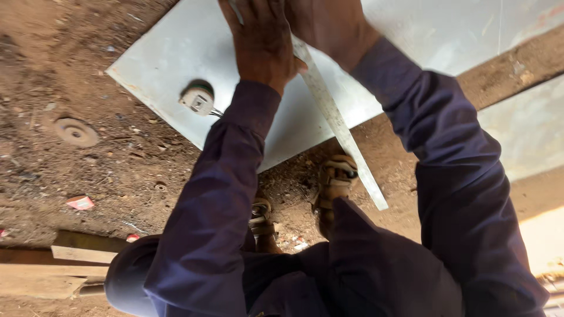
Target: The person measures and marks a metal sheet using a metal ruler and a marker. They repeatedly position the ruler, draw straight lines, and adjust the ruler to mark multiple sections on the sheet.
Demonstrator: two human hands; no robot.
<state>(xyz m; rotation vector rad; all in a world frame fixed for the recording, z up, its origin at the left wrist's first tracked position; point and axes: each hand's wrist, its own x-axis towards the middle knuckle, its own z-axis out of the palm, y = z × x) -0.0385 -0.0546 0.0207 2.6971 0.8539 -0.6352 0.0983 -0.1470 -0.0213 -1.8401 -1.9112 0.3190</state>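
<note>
A long, flat metal straightedge (343,138) lies slanted across a pale sheet of metal (164,58) on the dirt ground. My left hand (263,41) presses down on its upper part, fingers pointing away from me. My right hand (329,23) rests right beside it on the same strip, and its fingers are cut off by the top edge. Both arms are in dark purple sleeves. The straightedge's lower end sticks out past the sheet's edge, above my sandalled right foot (335,176).
A small white round fitting with short wires (198,100) sits on the sheet, left of my left arm. On the dirt lie a worn round disc (75,132) and a red scrap (80,202). Wooden planks (53,270) are at bottom left. A second pale sheet (529,135) lies to the right.
</note>
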